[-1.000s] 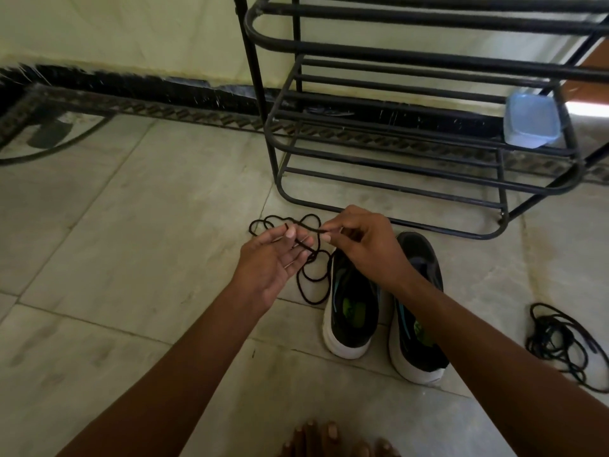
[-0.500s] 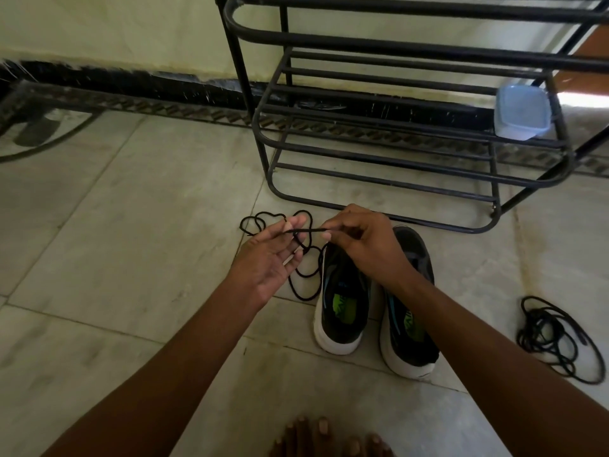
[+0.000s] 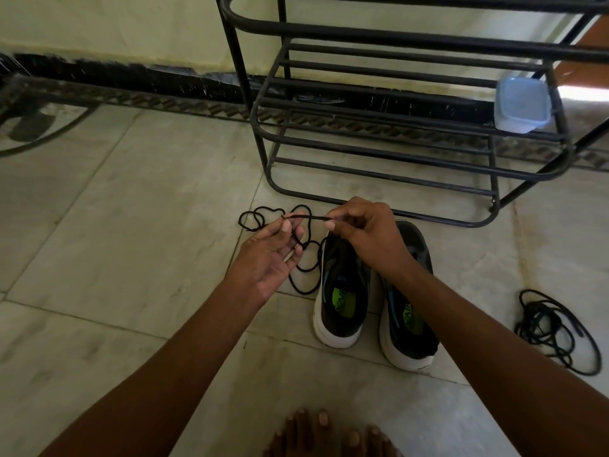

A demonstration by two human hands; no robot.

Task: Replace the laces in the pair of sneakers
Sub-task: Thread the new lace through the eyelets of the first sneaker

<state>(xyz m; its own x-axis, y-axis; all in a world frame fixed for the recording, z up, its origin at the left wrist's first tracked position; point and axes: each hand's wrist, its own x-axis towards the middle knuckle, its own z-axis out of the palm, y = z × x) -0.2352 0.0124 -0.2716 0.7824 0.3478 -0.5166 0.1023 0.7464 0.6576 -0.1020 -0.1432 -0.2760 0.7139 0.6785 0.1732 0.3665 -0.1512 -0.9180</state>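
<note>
- Black metal shoe rack (image 3: 412, 103) stood on the floor against the wall, its bars running across.
- Translucent blue-lidded plastic container (image 3: 522, 105) sat on the rack's lower shelf at the right end.
- Pale marble floor tiles (image 3: 115, 225) with a dark patterned border strip (image 3: 164, 100) along the wall.
- Bare toes (image 3: 326, 433) showed at the bottom edge.

right sneaker (image 3: 410, 311) toe behind forearm, shoe rack (image 3: 412, 94) top cropped, toes (image 3: 324, 433) cut off

Sneakers (image 3: 372, 291) sit before the rack (image 3: 412, 127); one lace (image 3: 303, 255) lies left, apparently another bundle (image 3: 557, 331) right.
</note>
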